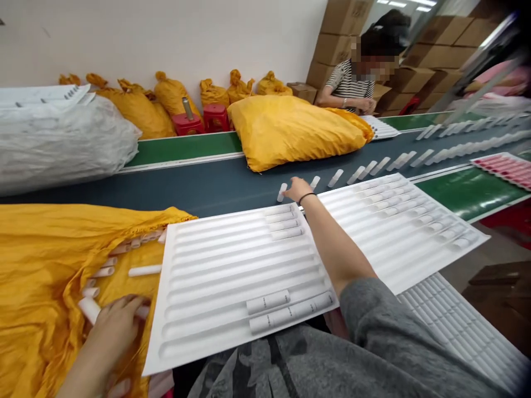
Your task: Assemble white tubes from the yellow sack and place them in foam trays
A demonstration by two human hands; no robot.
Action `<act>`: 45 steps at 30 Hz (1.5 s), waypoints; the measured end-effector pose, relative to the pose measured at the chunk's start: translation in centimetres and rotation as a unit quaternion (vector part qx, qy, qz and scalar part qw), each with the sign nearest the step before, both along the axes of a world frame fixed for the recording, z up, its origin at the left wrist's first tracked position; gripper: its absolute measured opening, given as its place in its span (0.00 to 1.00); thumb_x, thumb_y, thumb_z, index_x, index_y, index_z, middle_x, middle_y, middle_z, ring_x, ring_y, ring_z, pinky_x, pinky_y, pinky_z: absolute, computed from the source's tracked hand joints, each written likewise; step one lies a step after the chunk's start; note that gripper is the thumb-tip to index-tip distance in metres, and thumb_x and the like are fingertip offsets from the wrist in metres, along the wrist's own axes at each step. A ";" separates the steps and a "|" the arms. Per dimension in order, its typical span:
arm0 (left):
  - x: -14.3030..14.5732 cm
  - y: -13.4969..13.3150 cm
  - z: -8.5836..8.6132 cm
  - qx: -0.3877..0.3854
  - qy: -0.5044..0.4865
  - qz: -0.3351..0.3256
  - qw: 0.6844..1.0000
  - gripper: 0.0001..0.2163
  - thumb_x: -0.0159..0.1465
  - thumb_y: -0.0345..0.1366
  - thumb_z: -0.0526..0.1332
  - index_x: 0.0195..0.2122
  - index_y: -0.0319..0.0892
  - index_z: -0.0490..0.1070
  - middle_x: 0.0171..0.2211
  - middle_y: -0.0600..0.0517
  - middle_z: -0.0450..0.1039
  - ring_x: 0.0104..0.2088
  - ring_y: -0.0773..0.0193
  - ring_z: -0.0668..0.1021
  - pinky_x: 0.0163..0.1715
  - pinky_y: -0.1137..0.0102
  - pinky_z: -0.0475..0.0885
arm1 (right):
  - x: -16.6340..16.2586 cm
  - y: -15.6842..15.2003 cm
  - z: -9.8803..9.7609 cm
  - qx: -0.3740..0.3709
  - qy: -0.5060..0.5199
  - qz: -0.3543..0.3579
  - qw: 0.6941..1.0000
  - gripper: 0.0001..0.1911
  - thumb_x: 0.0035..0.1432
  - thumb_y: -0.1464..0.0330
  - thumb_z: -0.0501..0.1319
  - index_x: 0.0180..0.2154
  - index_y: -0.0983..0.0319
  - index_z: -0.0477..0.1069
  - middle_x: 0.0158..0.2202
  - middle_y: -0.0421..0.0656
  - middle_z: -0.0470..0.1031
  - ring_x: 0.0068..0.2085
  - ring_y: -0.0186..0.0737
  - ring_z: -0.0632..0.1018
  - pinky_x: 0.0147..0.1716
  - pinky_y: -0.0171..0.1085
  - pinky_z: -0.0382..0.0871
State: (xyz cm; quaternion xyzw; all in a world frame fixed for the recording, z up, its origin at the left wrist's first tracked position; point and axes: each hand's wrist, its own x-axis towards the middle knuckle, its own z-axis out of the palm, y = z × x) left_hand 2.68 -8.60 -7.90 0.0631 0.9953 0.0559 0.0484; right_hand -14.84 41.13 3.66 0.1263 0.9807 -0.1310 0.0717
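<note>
My right hand [299, 190] reaches over the far edge of the near tray. Its fingertips are closed on a small white tube [282, 192] standing on the dark conveyor belt. My left hand [118, 320] is down in the mouth of an open yellow sack [37, 249], its fingers curled over a white tube [142, 312]; part of the grip is hidden. Between my arms lies a white grooved tray [207, 265]. Several printed white tubes [286, 221] fill the groove ends at its far right, and more lie in the grooves nearest me.
Right of my forearm is a second grooved tray [352, 237], partly filled. A row of small tubes [369, 168] stands along the belt [199, 185]. Across it lies a full yellow sack [294, 132], with a person in a striped shirt [352, 83] behind. A plastic-wrapped bundle [58, 138] sits left.
</note>
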 end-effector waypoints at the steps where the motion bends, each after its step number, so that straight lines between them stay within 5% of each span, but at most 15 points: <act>1: 0.0 0.1 0.1 0.009 0.010 0.003 1.000 0.14 0.56 0.29 0.51 0.37 0.40 0.74 0.39 0.44 0.76 0.41 0.49 0.76 0.45 0.54 0.68 | 1.9 -0.3 0.5 0.002 0.022 0.012 1.000 0.22 0.59 0.64 0.60 0.51 0.70 0.66 0.51 0.57 0.69 0.53 0.51 0.69 0.50 0.43 0.63; 3: 0.1 0.6 0.8 0.030 0.041 0.025 0.998 0.13 0.60 0.33 0.51 0.37 0.39 0.74 0.38 0.44 0.76 0.42 0.49 0.75 0.46 0.54 0.69 | 6.9 -1.5 0.9 -0.013 0.051 0.079 0.996 0.15 0.62 0.64 0.55 0.46 0.64 0.70 0.47 0.50 0.73 0.50 0.46 0.72 0.49 0.40 0.63; 6: 0.5 2.7 2.8 0.067 0.116 0.090 0.987 0.15 0.64 0.42 0.52 0.45 0.39 0.71 0.45 0.45 0.74 0.47 0.53 0.74 0.50 0.58 0.68 | 15.7 -3.7 -0.6 -0.057 0.000 0.333 0.941 0.09 0.60 0.69 0.57 0.34 0.62 0.75 0.36 0.45 0.76 0.37 0.42 0.76 0.38 0.37 0.68; 8: 1.0 5.3 4.5 0.199 0.195 0.130 0.952 0.14 0.62 0.43 0.58 0.45 0.42 0.71 0.44 0.47 0.73 0.44 0.58 0.75 0.47 0.62 0.70 | 20.2 -4.9 -2.6 -0.020 -0.037 0.401 0.915 0.06 0.55 0.74 0.60 0.33 0.61 0.75 0.33 0.45 0.76 0.34 0.43 0.76 0.33 0.38 0.68; 11: 1.6 10.1 6.6 0.347 0.228 0.087 0.906 0.12 0.58 0.41 0.63 0.43 0.44 0.73 0.42 0.49 0.73 0.43 0.60 0.75 0.45 0.65 0.71 | 23.1 -5.4 -5.1 0.018 -0.014 0.407 0.913 0.11 0.52 0.79 0.59 0.36 0.62 0.74 0.35 0.46 0.75 0.34 0.46 0.75 0.32 0.41 0.69; 14: 2.0 14.4 7.7 0.469 0.204 0.033 0.859 0.12 0.55 0.36 0.67 0.41 0.45 0.73 0.41 0.49 0.73 0.44 0.60 0.74 0.48 0.64 0.69 | 23.0 -4.8 -5.5 -0.031 0.043 0.385 0.921 0.10 0.52 0.79 0.58 0.37 0.64 0.72 0.36 0.48 0.74 0.37 0.47 0.75 0.35 0.44 0.70; 19: 3.0 19.5 8.1 0.780 0.066 0.079 0.618 0.13 0.55 0.35 0.68 0.40 0.48 0.68 0.38 0.54 0.73 0.42 0.66 0.75 0.43 0.70 0.72 | 22.1 -4.5 -3.5 -0.260 0.150 0.287 0.910 0.16 0.61 0.71 0.56 0.51 0.62 0.66 0.40 0.46 0.74 0.38 0.40 0.75 0.36 0.39 0.71; 22: 3.5 21.0 8.2 0.815 -0.032 0.108 0.569 0.15 0.53 0.33 0.69 0.38 0.46 0.66 0.37 0.54 0.75 0.40 0.69 0.76 0.42 0.72 0.72 | 21.6 -5.5 -2.9 -0.372 0.205 0.295 0.856 0.19 0.62 0.71 0.55 0.55 0.57 0.64 0.43 0.45 0.73 0.44 0.39 0.75 0.43 0.38 0.71; 28: 4.1 20.5 8.3 0.785 -0.066 0.126 0.603 0.15 0.52 0.34 0.70 0.35 0.43 0.64 0.36 0.54 0.76 0.35 0.71 0.76 0.39 0.75 0.71 | 20.0 -6.1 -2.1 -0.398 0.241 0.372 0.803 0.23 0.62 0.76 0.55 0.57 0.54 0.63 0.48 0.45 0.70 0.51 0.39 0.72 0.49 0.39 0.69; 34: 4.6 19.1 9.4 0.627 -0.120 0.063 0.767 0.12 0.58 0.40 0.64 0.39 0.43 0.65 0.31 0.56 0.72 0.30 0.69 0.75 0.31 0.74 0.69 | 19.3 -6.6 -1.1 -0.361 0.215 0.472 0.775 0.23 0.63 0.77 0.51 0.58 0.58 0.59 0.51 0.49 0.67 0.53 0.40 0.70 0.50 0.40 0.69; 39: 4.9 18.5 10.3 0.450 -0.005 -0.057 0.891 0.10 0.61 0.39 0.62 0.43 0.43 0.68 0.36 0.52 0.73 0.34 0.65 0.74 0.33 0.72 0.69 | 18.9 -7.5 -1.4 -0.344 0.195 0.429 0.812 0.16 0.64 0.69 0.54 0.53 0.61 0.62 0.43 0.47 0.73 0.42 0.39 0.75 0.41 0.39 0.71; 45: 5.0 18.0 9.9 0.340 0.182 -0.219 0.896 0.18 0.60 0.28 0.61 0.51 0.44 0.62 0.38 0.48 0.72 0.39 0.62 0.74 0.40 0.67 0.71 | 18.8 -7.9 -1.3 -0.448 0.059 0.365 0.814 0.14 0.66 0.63 0.50 0.48 0.62 0.66 0.30 0.41 0.71 0.28 0.32 0.73 0.29 0.32 0.70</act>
